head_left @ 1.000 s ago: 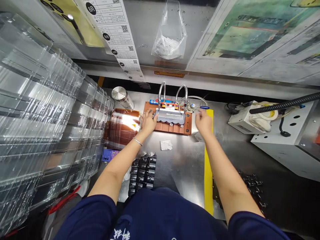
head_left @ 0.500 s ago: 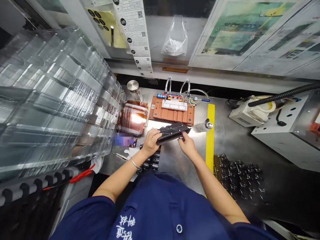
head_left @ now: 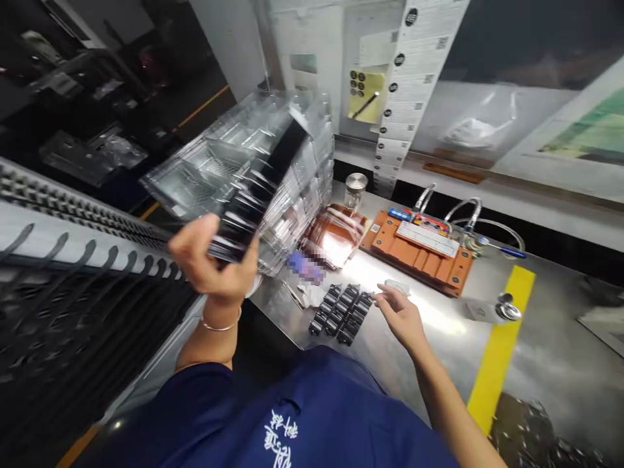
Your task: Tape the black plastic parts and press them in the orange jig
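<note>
My left hand is raised at the left, closed around one end of a long glossy black part. The part tilts up and to the right, in front of a stack of clear plastic trays. Over the metal bench, my right hand holds nothing and its fingers are apart. Just left of those fingertips lie several small black parts in rows. Behind the right hand is a small clear piece, too blurred to name.
An orange-brown fixture with hoses stands at the bench's back. Nearby are a glass jar, amber film packets and a metal-topped bottle. Yellow tape crosses the bench. A black-hooked rack stands at left.
The view has swung left. My left hand has carried the black part from above the bench up and left to the tray stack. My right hand has let go of it.
</note>
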A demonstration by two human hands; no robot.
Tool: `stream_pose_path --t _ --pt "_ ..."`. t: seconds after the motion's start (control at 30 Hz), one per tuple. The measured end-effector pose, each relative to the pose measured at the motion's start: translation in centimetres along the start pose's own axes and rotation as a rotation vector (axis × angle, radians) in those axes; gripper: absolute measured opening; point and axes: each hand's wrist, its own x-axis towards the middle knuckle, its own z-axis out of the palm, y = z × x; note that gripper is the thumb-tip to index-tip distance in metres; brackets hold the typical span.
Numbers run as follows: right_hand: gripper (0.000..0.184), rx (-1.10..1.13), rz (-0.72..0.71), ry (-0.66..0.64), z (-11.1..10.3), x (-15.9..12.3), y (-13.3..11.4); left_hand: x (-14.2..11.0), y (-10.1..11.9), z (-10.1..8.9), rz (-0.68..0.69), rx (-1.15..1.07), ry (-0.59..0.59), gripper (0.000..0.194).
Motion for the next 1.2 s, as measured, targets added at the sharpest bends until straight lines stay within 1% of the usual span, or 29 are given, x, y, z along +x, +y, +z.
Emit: stream_pose_path --t 0.03,0.07,0.1,0.13,0.2,0.27,0.3,0.33,0.37,0.43,0.47,0.5,0.53,0.57,0.6,0.67,0.7,0.73,0.77,0.8,0.87,0.9,0.97,1.07,1.13,1.2 --pt "0.038 -0.069 -0.006 -0.011 0.5 0.8 0.6 2.1 -0.9 -1.4 0.003 0.08 0.11 0.063" --pt "0.038 -0.134 -0.018 -0.04 1.2 1.5 1.1 3.9 -1.8 -2.3 0.019 0.153 0.169 0.063" --pt "0.038 -0.196 -0.035 -0.078 2.0 2.2 1.4 5.4 -2.7 -2.9 0.031 0.218 0.168 0.062" --pt "0.037 -0.256 -0.058 -0.113 2.9 2.9 1.6 6.6 -3.7 -3.1 0.02 0.272 0.093 0.059" --pt "0.033 -0.384 -0.125 -0.16 5.0 4.6 1.4 8.0 -5.5 -2.7 -0.042 0.338 -0.123 0.053" --pt "0.033 -0.506 -0.199 -0.183 7.0 6.3 0.8 8.2 -6.6 -1.9 -0.1 0.341 -0.312 0.052" --pt "0.033 -0.558 -0.228 -0.194 7.8 7.2 0.6 7.9 -6.8 -1.5 -0.111 0.325 -0.354 0.052" --pt "0.033 -0.6 -0.246 -0.205 8.5 8.0 0.3 7.3 -6.8 -1.0 -0.106 0.301 -0.352 0.053" --pt "0.033 -0.634 -0.253 -0.213 8.8 8.8 0.2 6.4 -6.5 -0.6 -0.09 0.266 -0.315 0.054" --pt "0.032 -0.687 -0.222 -0.208 8.3 10.3 0.3 3.9 -5.5 0.7 -0.025 0.14 -0.229 0.05" --pt "0.031 -0.708 -0.189 -0.186 7.4 10.9 0.6 2.2 -5.0 1.7 0.017 0.046 -0.231 0.045" --pt "0.031 -0.726 -0.146 -0.148 6.1 11.6 0.8 0.3 -4.4 3.1 0.063 -0.058 -0.285 0.039" --pt "0.031 -0.741 -0.1 -0.098 4.3 12.2 1.2 -1.7 -4.0 4.8 0.104 -0.161 -0.4 0.033" --pt "0.031 -0.758 -0.053 -0.033 2.1 12.8 1.5 -3.8 -3.7 6.9 0.133 -0.239 -0.558 0.029" --pt "0.032 -0.781 -0.008 0.045 -0.4 13.4 1.8 -5.9 -3.4 9.3 0.138 -0.269 -0.714 0.029" --pt "0.035 -0.862 0.088 0.22 -5.9 14.6 2.3 -9.8 -3.2 14.3 0.087 -0.196 -0.964 0.036" --pt "0.037 -0.923 0.143 0.305 -8.7 15.2 2.6 -11.5 -3.2 16.7 0.049 -0.132 -1.051 0.041" --pt "0.038 -0.986 0.202 0.372 -11.3 15.7 2.9 -12.9 -3.1 18.8 0.026 -0.082 -1.123 0.048" --pt "0.041 -1.045 0.253 0.41 -13.8 16.2 3.1 -14.1 -2.9 20.5 0.018 -0.042 -1.181 0.055" --pt "0.043 -1.098 0.298 0.425 -16.0 16.7 3.5 -15.0 -2.6 21.8 0.022 -0.014 -1.22 0.06" --pt "0.047 -1.179 0.357 0.39 -19.5 17.7 4.3 -16.2 -1.8 23.2 0.048 0.027 -1.255 0.066" --pt "0.048 -1.209 0.378 0.359 -20.8 18.1 4.7 -16.5 -1.3 23.5 0.057 0.049 -1.256 0.067" --pt "0.048 -1.262 0.4 0.298 -22.5 19.0 5.6 -16.7 -0.4 23.6 0.066 0.099 -1.244 0.064" --pt "0.044 -1.325 0.451 0.245 -23.5 20.1 6.7 -16.4 0.3 23.8 0.091 0.153 -1.227 0.057" --pt "0.043 -1.335 0.495 0.232 -23.5 20.4 7.1 -16.1 0.2 24.1 0.108 0.167 -1.211 0.053" --pt "0.044 -1.331 0.509 0.238 -23.3 20.1 7.1 -15.9 0.0 24.4 0.111 0.16 -1.191 0.049"
